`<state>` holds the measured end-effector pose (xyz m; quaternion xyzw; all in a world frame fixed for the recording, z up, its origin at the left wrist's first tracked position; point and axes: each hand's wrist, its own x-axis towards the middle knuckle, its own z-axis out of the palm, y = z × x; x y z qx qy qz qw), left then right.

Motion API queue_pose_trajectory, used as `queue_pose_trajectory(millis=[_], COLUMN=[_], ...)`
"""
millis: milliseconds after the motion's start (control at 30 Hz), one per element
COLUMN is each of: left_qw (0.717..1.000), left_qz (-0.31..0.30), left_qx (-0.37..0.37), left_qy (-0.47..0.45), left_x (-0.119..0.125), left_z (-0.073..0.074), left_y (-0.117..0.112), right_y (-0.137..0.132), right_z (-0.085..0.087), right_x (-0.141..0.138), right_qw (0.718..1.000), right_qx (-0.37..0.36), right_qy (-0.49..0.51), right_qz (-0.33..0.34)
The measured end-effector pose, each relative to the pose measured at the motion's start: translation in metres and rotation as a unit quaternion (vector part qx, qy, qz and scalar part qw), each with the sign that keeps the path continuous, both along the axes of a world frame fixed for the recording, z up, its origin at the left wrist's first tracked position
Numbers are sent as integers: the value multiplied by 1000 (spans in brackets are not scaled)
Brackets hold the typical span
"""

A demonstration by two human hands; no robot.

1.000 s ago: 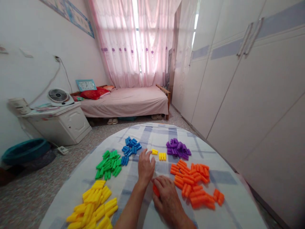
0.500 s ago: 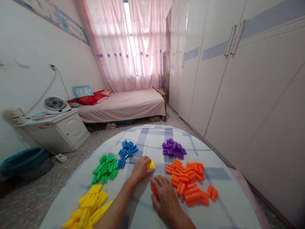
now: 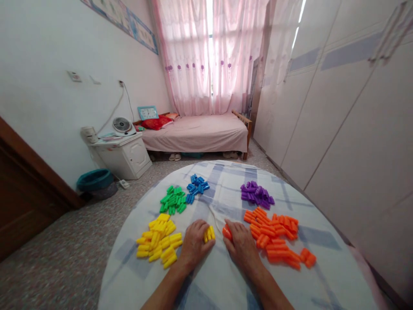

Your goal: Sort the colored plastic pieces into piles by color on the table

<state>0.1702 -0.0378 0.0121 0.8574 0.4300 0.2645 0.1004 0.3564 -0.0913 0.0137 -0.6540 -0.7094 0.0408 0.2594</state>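
Far left to near left: blue pile [image 3: 197, 186], green pile [image 3: 173, 200], yellow pile [image 3: 155, 237]. Left hand [image 3: 194, 243] just right of yellow pile, thumb and fingers curled around yellow pieces [image 3: 209, 234]; these poke out on its right, side by side, long axes roughly near-far. Small gap, then orange piece [image 3: 227, 233] at left edge of right hand [image 3: 241, 241], fingers bent around it; mostly covered, can't tell its axis. Further right: purple pile [image 3: 256, 194] far, orange pile [image 3: 271, 230] nearer.
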Motion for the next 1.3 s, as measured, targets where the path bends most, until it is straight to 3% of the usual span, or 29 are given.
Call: queue_pose_trajectory(millis=[167,333,500,600,700,867,1033,1167,1300], left_qw=[1000,991,971,966,968,984,990,991,991], left_qz=[22,86,180,199,179,76,5,16,17], left_qx=[10,97,140,150,171,159,139,135,132], left_qy=[9,20,70,72,34,2,8,11,22], left_x=[-6,-39,-82,-89,-76,-42,-33,-35,-34], left_z=[11,21,19,17,13,-6,-18,-17,-16], left_y=[-5,2,5,-3,-17,-44,-51,-48,-48], right_y=[2,-2,-5,-6,-5,-5,-5,-7,-15], right_z=[-5,-2,-1,-5,-7,-8,-2,11,20], right_x=[2,1,2,2,3,4,13,41,72], right_qw=[1000,1000,999,999,999,998,993,978,966], right_qx=[15,21,23,31,42,61,104,136,85], right_qy=[-20,-22,-11,-6,-4,-32,-49,-63,-73], right_qz=[5,1,24,15,3,-11,-40,-147,-232])
